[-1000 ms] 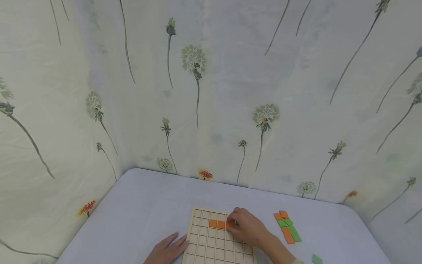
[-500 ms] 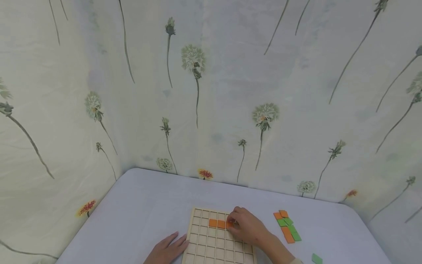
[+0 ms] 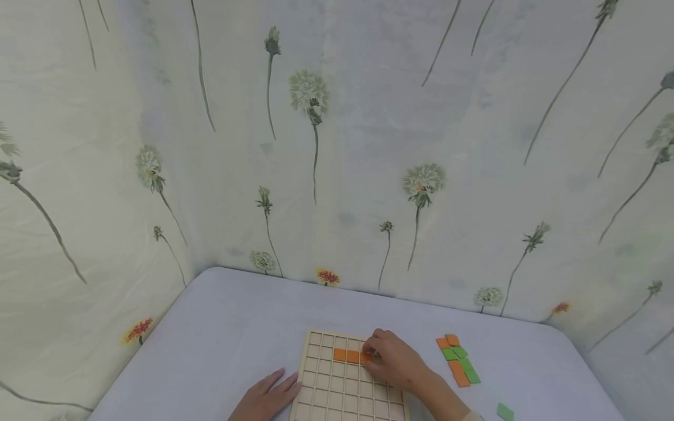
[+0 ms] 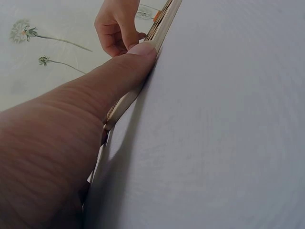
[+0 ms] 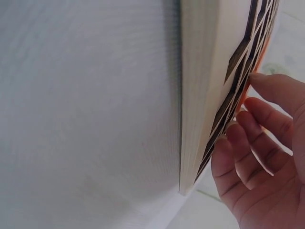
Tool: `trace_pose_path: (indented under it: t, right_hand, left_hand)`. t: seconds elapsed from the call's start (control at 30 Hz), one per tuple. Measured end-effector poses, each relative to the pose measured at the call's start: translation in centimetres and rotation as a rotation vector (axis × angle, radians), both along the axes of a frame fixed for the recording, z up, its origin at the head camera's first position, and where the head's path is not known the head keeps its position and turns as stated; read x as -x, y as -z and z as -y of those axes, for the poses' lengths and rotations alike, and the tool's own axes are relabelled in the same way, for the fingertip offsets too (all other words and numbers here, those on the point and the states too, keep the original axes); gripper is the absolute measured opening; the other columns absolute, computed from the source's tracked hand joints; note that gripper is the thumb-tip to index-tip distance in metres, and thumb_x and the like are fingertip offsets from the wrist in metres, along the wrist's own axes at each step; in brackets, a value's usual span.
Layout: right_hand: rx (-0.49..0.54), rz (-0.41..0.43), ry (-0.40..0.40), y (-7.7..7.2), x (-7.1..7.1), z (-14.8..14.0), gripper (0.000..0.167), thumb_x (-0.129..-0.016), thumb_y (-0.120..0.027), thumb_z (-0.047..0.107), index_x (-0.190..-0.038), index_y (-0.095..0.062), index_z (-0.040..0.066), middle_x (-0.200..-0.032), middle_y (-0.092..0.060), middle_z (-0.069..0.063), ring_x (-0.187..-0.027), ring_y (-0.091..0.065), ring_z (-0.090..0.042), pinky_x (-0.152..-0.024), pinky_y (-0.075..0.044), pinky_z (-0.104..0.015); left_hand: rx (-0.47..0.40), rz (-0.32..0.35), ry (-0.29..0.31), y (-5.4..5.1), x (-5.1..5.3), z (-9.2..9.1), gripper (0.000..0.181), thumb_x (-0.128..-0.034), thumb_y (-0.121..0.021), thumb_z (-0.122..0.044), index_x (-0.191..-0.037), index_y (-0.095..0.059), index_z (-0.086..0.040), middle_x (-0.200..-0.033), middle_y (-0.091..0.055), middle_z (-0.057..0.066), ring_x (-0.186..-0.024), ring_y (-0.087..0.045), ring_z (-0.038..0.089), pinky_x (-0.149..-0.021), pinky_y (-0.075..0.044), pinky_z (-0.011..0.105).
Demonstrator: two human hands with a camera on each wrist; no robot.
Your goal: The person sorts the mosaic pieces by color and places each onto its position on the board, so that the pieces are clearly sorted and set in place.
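A pale wooden grid board [image 3: 337,386] lies on the white table. In its upper rows sits a line of orange square tiles [image 3: 346,355]. My right hand [image 3: 395,361] bends over the right end of that line, thumb and forefinger pinching the last orange tile [image 3: 364,358], which the fingers partly cover. In the right wrist view, the thumb and fingertips of that right hand [image 5: 267,148] meet the orange edge on the board. My left hand [image 3: 267,395] lies flat beside the board, its straight fingers touching the left rim; the left wrist view shows its thumb [image 4: 128,67] against the rim.
Right of the board, a loose cluster holds orange tiles [image 3: 460,374] and green tiles [image 3: 470,371]. A single green tile [image 3: 505,411] lies nearer the front. Behind the white table [image 3: 247,316] hangs a flower-printed cloth [image 3: 358,146].
Both hands, the board and the tiles keep their places. Only a very slight shift of the whole head view shows.
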State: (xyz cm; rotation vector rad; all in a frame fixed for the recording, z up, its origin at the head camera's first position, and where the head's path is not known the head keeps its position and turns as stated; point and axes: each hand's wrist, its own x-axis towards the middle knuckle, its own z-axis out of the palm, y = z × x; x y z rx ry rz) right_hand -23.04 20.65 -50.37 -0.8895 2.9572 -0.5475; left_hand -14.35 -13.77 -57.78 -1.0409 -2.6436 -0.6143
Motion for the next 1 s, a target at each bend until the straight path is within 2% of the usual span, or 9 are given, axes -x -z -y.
trace_pose_path:
  t: [0.43, 0.57, 0.83, 1.0]
  right_hand:
    - [-0.001, 0.005, -0.003, 0.0, 0.0, -0.2, 0.016, -0.093, -0.08, 0.021, -0.105, -0.074, 0.015, -0.098, -0.06, 0.009, -0.09, -0.058, -0.008, -0.079, -0.057, -0.031]
    - [0.023, 0.004, -0.002, -0.1, -0.1, -0.6, 0.018, -0.094, -0.078, 0.02, -0.11, -0.075, 0.014, -0.101, -0.063, 0.009, -0.091, -0.062, -0.008, -0.079, -0.058, -0.032]
    - [0.066, 0.085, 0.08, -1.4, -0.5, -1.9, 0.028, -0.095, -0.077, 0.022, -0.12, -0.072, 0.011, -0.11, -0.066, 0.006, -0.097, -0.068, -0.014, -0.081, -0.059, -0.035]
    - [0.052, 0.058, 0.087, -2.3, -0.9, -2.8, 0.036, -0.095, -0.078, 0.027, -0.126, -0.07, 0.01, -0.118, -0.067, 0.003, -0.102, -0.068, -0.017, -0.083, -0.059, -0.037]
  left_hand:
    - [-0.012, 0.023, 0.01, -0.2, 0.0, -0.1, 0.075, -0.0942, -0.066, -0.06, -0.147, -0.06, -0.007, -0.152, -0.057, 0.005, -0.137, -0.053, 0.036, -0.102, -0.051, 0.053]
    - [-0.022, 0.052, 0.009, -0.1, 0.1, -0.3, 0.075, -0.0951, -0.065, -0.06, -0.147, -0.06, -0.007, -0.153, -0.056, 0.005, -0.138, -0.052, 0.037, -0.103, -0.05, 0.055]
    - [-0.015, 0.062, 0.005, -0.3, 0.1, -0.3, 0.074, -0.0964, -0.064, -0.061, -0.147, -0.06, -0.007, -0.153, -0.056, 0.004, -0.138, -0.051, 0.036, -0.103, -0.05, 0.054]
    - [-0.013, 0.11, -0.009, -0.7, 0.0, -0.5, 0.074, -0.0967, -0.062, -0.061, -0.147, -0.06, -0.007, -0.154, -0.055, 0.004, -0.14, -0.05, 0.036, -0.105, -0.049, 0.055]
